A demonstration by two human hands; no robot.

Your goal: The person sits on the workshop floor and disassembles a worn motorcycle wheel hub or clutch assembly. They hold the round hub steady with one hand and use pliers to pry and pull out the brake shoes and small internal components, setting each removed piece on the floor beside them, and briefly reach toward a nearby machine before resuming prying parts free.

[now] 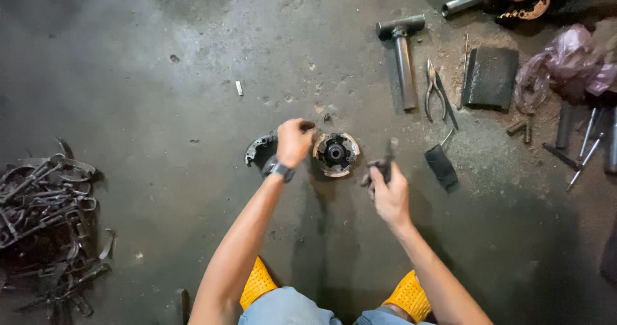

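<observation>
Hands at round metal hub (335,153) on concrete floor (160,74).
Head view: your L hand (294,142) is fisted, gripping the hub's left edge; R hand (387,193) is closed round a small dark tool (388,158), just right of hub. Hammer (403,55) & pliers (435,90) lie beyond.

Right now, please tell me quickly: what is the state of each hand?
Left hand: closed in a fist at the rim of the round metal hub.
Right hand: closed around a dark metal tool.

Dull greasy metal hub (335,153) (rough concrete floor (160,74)).
</observation>
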